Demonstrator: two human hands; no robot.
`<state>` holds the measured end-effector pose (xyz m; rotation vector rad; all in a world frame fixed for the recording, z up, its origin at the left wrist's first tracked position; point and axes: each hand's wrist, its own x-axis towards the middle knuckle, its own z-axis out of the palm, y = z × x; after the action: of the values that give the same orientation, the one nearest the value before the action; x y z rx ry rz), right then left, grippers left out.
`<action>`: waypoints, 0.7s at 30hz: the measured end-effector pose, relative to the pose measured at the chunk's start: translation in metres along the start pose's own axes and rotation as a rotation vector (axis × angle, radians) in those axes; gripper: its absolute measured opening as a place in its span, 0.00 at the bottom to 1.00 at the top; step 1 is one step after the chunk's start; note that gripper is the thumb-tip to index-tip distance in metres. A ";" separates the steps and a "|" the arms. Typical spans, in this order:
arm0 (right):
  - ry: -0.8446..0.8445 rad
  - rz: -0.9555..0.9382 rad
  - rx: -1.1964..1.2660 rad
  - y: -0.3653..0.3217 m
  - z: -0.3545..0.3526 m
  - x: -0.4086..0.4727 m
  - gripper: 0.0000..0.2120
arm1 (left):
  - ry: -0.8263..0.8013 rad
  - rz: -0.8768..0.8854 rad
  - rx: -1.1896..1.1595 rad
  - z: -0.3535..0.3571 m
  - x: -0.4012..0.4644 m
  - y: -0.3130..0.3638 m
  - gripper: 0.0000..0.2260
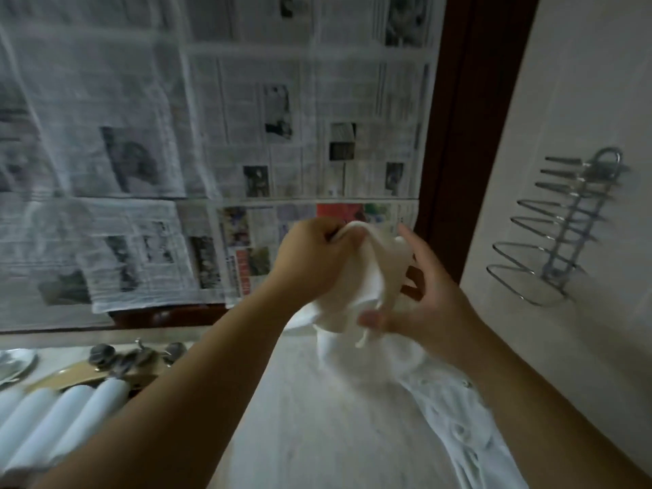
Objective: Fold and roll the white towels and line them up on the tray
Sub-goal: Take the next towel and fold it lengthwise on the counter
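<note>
A white towel (356,277) hangs bunched in the air above the counter. My left hand (310,255) grips its top edge in a fist. My right hand (420,294) is beside it with the thumb and fingers pinching a lower fold. Several rolled white towels (60,418) lie side by side at the lower left. The tray under them is hidden except for a tan edge (67,377). More white cloth (455,418) trails over the counter at the lower right.
Newspaper sheets (247,118) cover the window behind, with a thin gauze cloth (88,171) hanging at left. A metal wire rack (564,227) is fixed to the right wall. Metal utensils (134,354) and a steel plate (14,365) lie behind the rolls.
</note>
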<state>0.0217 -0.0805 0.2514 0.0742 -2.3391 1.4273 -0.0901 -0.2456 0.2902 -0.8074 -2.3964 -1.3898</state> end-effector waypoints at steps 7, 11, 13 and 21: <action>0.287 -0.226 -0.210 -0.074 0.022 -0.009 0.10 | 0.008 -0.016 -0.006 -0.088 -0.002 0.052 0.14; 0.336 -0.201 -0.277 -0.124 -0.001 -0.004 0.05 | -0.083 -0.099 0.132 -0.118 -0.007 0.062 0.17; 0.322 -0.187 -0.320 -0.151 -0.012 0.001 0.02 | -0.168 -0.115 0.272 -0.128 -0.018 0.068 0.20; 0.139 -0.086 -0.287 -0.223 -0.005 0.003 0.10 | -0.117 -0.054 -0.110 -0.141 -0.110 0.108 0.31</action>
<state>0.0752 -0.1825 0.4426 -0.0052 -2.3680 1.0118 0.0542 -0.3611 0.3872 -0.8805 -2.4639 -1.5479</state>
